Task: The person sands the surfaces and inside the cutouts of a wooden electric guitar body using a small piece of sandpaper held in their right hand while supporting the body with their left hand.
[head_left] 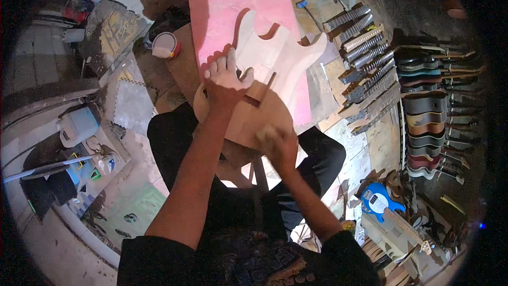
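An unpainted wooden guitar body with two horns and cut-out pockets lies across my lap and over a pink board. My left hand grips the body at its left edge, dusty fingers over the rim and the thumb on the face near a pocket. My right hand is at the body's rounded near end, on its right side. Motion smears its fingers, and whether anything is in them cannot be made out. Shadow covers the near half of the body.
Several guitar necks lie in a row on the right. Beyond them stand several finished guitars. A blue guitar rests at lower right. An open round tin is left of the pink board; a plastic container sits farther left.
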